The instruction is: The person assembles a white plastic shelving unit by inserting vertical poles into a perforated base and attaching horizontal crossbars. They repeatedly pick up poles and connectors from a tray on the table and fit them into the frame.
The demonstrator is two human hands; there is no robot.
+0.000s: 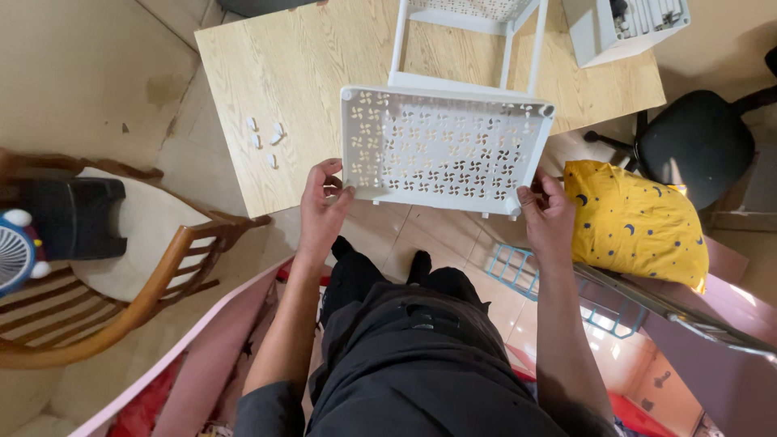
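We've got both hands on the white perforated shelf tray (445, 150) — left hand (322, 209) closed on the near-left corner, right hand (546, 212) pinching the near-right corner. The tray's long axis runs left-right, its near edge overhanging the wooden table (267, 65). Beyond it stands the white rack frame (465, 48); small white pegs (265, 139) lie to the left.

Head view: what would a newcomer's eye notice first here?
First, the white perforated plastic shelf tray, held at its near corners by the left hand and right hand over the edge of a light wooden table. Next, the yellow cushion at the right, and the wooden chair at the left.
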